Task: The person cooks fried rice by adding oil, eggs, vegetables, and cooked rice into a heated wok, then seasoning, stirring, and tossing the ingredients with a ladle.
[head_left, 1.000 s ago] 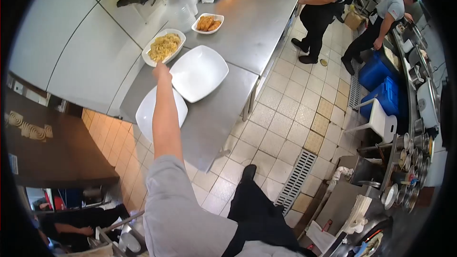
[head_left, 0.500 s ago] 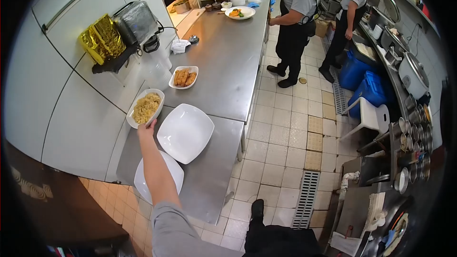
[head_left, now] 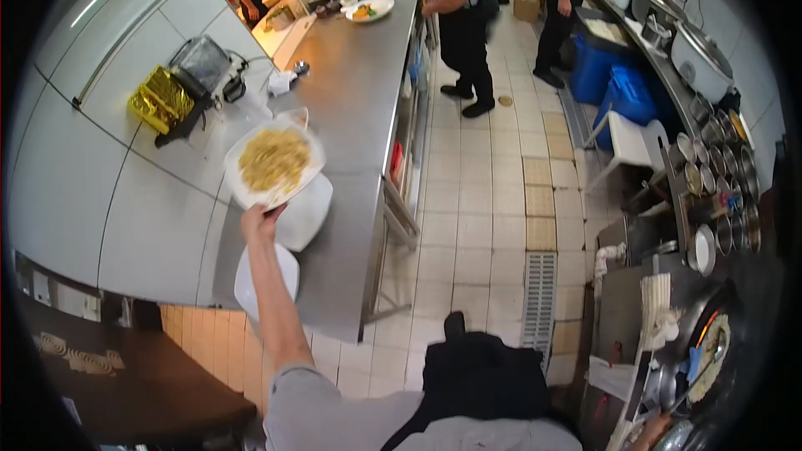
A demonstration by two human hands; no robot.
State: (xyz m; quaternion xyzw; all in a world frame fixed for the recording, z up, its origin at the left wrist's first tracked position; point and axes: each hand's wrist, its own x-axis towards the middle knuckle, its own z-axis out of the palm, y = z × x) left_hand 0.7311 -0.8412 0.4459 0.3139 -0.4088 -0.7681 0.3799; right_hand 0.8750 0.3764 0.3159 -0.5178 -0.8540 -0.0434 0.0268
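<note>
My left hand (head_left: 262, 224) is closed on the near edge of a white bowl of fried rice (head_left: 274, 160), raised and tilted above the steel counter. Beneath the bowl is a white square plate (head_left: 305, 215), partly covered. My left forearm crosses over a second white plate (head_left: 284, 271). Only the rim of another white dish (head_left: 296, 115) shows behind the bowl. At the lower right, my right hand (head_left: 653, 433) is closed around the handle of a long metal cooking utensil (head_left: 698, 380). Its head rests in a wok (head_left: 733, 309) among pale food (head_left: 710, 367); its exact kind is unclear.
The steel counter (head_left: 347, 108) runs away along the left wall, with a plated dish (head_left: 368, 9) farther up. A co-worker (head_left: 468, 25) stands beside it, another person (head_left: 561, 17) beyond. On the right are blue bins (head_left: 626, 98), a white stool (head_left: 631, 146) and a rice cooker (head_left: 700, 63).
The fried rice bowl has been lifted and now tilts toward me over the square plate. The view has shifted, bringing my right hand and the utensil in the wok into sight.
</note>
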